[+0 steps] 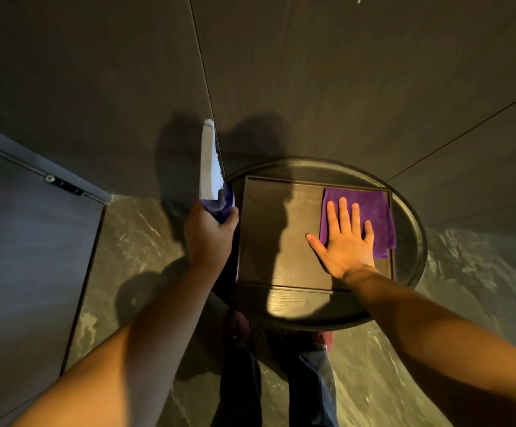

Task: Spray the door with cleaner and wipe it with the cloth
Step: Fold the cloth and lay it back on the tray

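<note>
A person stands at a round dark table (410, 223) pushed against dark wood-grain wall panels (343, 87), seen from above in dim, warm light. The left hand (208, 238) is wrapped around a translucent purple spray bottle with a white trigger head (212, 177), held upright beside the table's left edge, its nozzle reaching up along a seam between the panels. The right hand (346, 238) lies flat with fingers spread, gripping nothing, its fingers pressing on a square purple microfibre cloth (370, 208). The cloth rests in the far right corner of a square dark wooden tray (269, 229) that sits on the table, with the thumb touching bare tray. The bottle's shadow falls across the tray and wall. To the left, a grey door (28, 241) with a metal fitting (62, 184) on its edge meets a marbled stone floor (133, 241). Below the table, blue jeans (315, 383) and reddish shoes (323, 337) show.
</note>
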